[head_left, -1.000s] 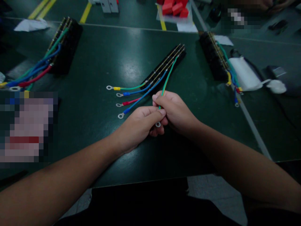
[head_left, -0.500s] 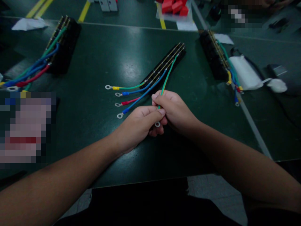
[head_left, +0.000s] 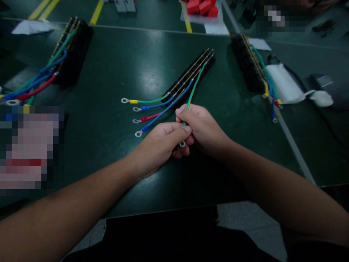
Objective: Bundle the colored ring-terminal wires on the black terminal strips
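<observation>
Both my hands pinch one green-yellow wire [head_left: 195, 86] that runs from the upper end of a black strip [head_left: 188, 72] with brass-coloured rails. My left hand [head_left: 167, 138] is closed on the wire's lower end, where a ring terminal [head_left: 182, 144] pokes out below the thumb. Just above it, my right hand [head_left: 200, 122] is closed on the same wire, touching the left. Left of the hands, other wires fan out from the strip: a green one with a yellow sleeve [head_left: 133, 102], blue wires [head_left: 155, 107] and a red-sleeved one [head_left: 144, 119], each ending in a ring terminal.
A second wired black block [head_left: 79, 51] stands at the left, a third [head_left: 247, 63] at the right beside a white pouch [head_left: 282, 83]. Red parts [head_left: 201, 6] lie on plastic at the back. A blurred-out object [head_left: 32, 145] is at the left; the table edge [head_left: 163, 211] runs in front.
</observation>
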Demonstrator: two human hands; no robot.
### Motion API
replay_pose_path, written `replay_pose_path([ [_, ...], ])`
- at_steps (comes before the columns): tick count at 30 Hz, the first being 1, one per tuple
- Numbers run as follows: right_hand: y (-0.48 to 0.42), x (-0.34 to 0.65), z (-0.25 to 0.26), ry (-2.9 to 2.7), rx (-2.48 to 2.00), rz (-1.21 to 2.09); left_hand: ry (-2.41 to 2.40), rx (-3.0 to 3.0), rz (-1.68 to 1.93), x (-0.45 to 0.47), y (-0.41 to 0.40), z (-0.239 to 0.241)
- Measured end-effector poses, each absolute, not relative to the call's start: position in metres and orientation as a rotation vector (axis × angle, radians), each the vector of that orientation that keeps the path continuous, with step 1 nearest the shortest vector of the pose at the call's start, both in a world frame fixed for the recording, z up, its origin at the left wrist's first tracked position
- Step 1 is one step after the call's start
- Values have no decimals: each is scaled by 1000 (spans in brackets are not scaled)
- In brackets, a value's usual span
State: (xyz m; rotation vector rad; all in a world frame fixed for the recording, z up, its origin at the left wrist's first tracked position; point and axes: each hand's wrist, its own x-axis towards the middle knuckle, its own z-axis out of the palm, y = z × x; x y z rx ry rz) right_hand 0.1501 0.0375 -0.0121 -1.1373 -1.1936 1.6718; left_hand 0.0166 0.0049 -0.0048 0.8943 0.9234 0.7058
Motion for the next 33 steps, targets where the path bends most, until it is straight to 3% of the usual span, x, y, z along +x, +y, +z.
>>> replay_pose_path([
  [33, 39, 152, -13, -1200, -1141, 1650, 902, 863, 697, 14, 5, -7],
])
